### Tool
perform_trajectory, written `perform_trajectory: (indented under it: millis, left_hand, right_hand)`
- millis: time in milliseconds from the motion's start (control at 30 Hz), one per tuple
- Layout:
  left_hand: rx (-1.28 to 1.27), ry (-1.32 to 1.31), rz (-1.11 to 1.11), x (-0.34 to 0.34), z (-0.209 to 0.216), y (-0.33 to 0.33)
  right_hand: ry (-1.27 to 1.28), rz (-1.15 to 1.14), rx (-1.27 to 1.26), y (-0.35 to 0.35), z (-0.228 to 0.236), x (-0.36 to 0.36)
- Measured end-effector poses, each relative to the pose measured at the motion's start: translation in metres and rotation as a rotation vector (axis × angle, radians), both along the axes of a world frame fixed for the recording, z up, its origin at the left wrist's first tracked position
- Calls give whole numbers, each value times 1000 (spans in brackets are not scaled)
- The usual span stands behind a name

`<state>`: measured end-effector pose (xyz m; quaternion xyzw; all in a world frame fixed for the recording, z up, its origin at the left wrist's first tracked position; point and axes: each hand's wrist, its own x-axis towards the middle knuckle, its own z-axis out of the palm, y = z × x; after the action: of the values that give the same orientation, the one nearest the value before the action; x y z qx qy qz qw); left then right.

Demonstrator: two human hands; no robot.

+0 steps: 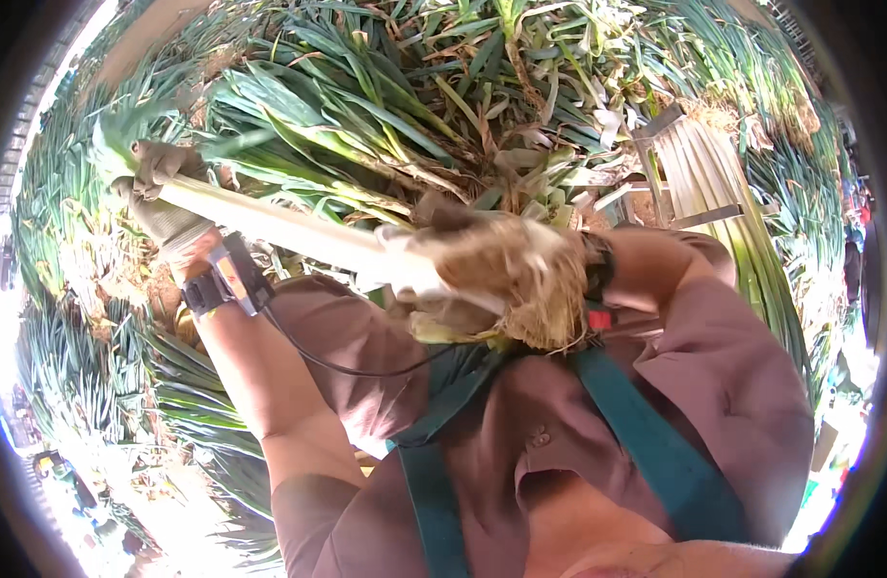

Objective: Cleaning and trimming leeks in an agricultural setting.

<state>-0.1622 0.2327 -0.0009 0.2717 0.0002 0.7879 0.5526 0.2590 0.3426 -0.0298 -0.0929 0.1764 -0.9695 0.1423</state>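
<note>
A long leek (289, 231) lies slantwise across the front of my body, its white shaft running from upper left down to a shaggy root end (549, 299). My left hand (169, 178), in a dirty grey-brown glove, is closed round the leek near its green leaves, which are smeared by motion. At the root end, my right hand (458, 246), gloved too, grips around the shaft; motion blur and the roots hide part of its fingers. Pale green leaf pieces hang below the root end.
Loose leeks (347, 125) are heaped ahead, with torn leaves (569, 87) around them. At the right, trimmed leeks (699, 173) lie side by side in a metal-edged holder (655, 125). More leeks (53, 318) fill the left. A cable (357, 371) runs from my left wrist device (233, 275).
</note>
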Motion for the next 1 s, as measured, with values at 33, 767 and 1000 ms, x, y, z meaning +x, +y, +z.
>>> perform_trajectory:
  millis: [33, 767, 1000]
  left_hand:
    - [-90, 29, 127, -6, -13, 1]
    - [-978, 333, 665, -90, -120, 6]
    - [-707, 107, 778, -35, -82, 35]
  right_hand:
    - [-110, -63, -123, -3, -8, 11]
    - [-632, -690, 1585, -25, 95, 233]
    - [-444, -137, 2713, 24, 10, 148]
